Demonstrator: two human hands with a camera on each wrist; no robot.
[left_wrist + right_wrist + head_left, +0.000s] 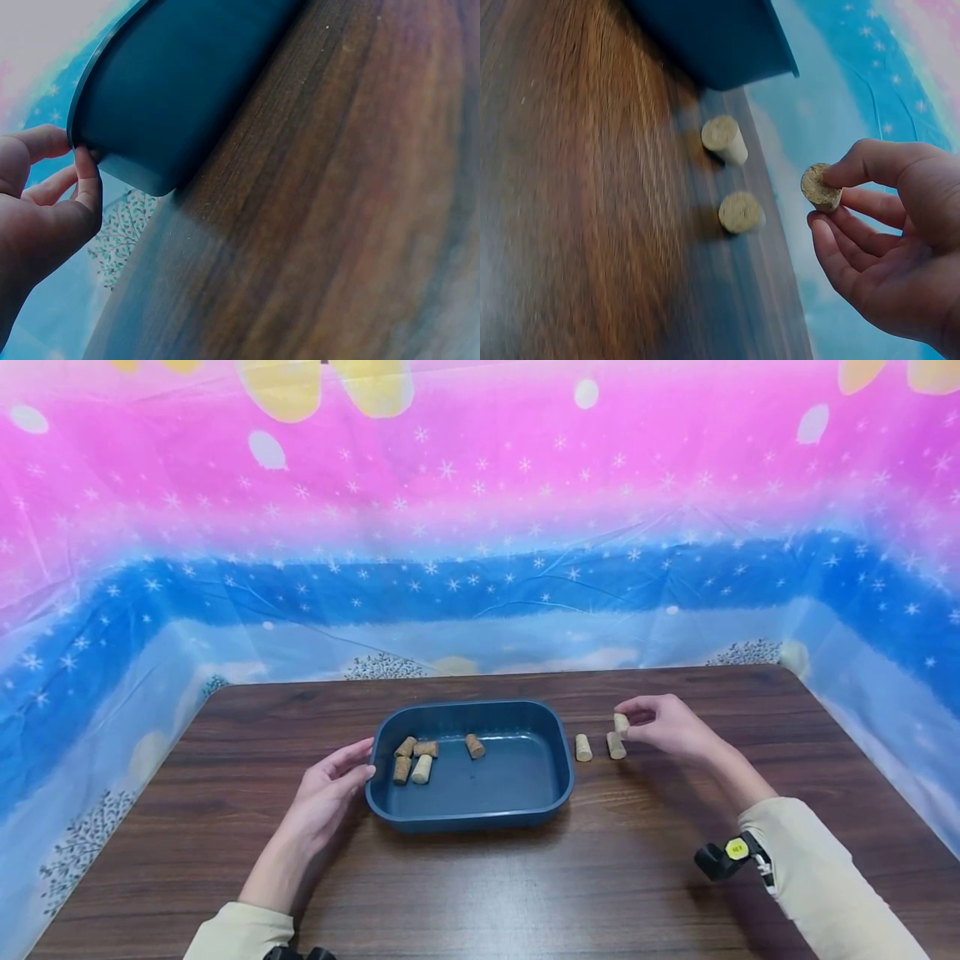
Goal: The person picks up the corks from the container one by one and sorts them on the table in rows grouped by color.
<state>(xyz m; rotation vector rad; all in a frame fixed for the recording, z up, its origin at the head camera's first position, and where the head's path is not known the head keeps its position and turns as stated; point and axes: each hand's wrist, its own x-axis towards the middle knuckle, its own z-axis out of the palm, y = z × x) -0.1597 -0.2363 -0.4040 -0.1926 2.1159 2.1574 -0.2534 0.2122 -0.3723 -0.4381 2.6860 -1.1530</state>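
Note:
A dark blue rectangular tub [480, 802] stands on the table with several cork stoppers inside, most grouped at its left end and one cork stopper [475, 746] apart near the middle. My left hand [327, 793] pinches the tub's left rim between thumb and fingers, as the left wrist view also shows. To the right of the tub, my right hand [667, 724] pinches a pale cork stopper [821, 187] between thumb and fingertips, raised off the table. Just below it stand two more stoppers, a pale cork [583, 748] beside the tub and a greyer cork [616, 745].
The dark wood table [480, 893] has rounded far corners. Behind it and along both sides hangs a pink and blue cloth [480, 577] with snowflakes. A black wrist camera [720, 860] sits at the right sleeve.

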